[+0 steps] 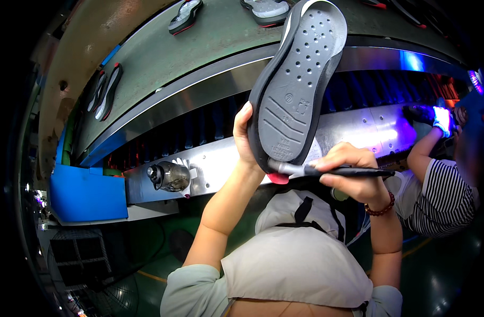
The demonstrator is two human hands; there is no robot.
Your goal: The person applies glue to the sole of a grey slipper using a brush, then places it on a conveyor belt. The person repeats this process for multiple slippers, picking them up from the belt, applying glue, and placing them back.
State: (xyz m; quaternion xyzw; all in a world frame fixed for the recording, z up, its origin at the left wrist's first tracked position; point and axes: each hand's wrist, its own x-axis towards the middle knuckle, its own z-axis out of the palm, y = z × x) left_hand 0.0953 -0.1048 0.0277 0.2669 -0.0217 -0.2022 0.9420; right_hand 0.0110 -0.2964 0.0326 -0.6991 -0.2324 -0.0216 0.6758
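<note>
A grey and black shoe sole (289, 111) with a red tip at its near end is held up in front of me, its inner face toward me. That face has small holes at the far end and slanted grooves lower down. My left hand (244, 138) grips the sole's left edge near the bottom. Between the fingers and thumb of my right hand (353, 171) is a brush (369, 172) with a dark handle and a pale ferrule. The brush's tip meets the near end of the sole, just above the red part.
Beyond the sole runs a green conveyor belt (152, 61) with a metal edge, carrying other soles (108, 92). A dark-lidded bottle (170, 176) stands on the metal ledge (213, 164), right of a blue box (88, 194). At right, a co-worker in a striped top (448, 198) reaches forward with a gloved hand.
</note>
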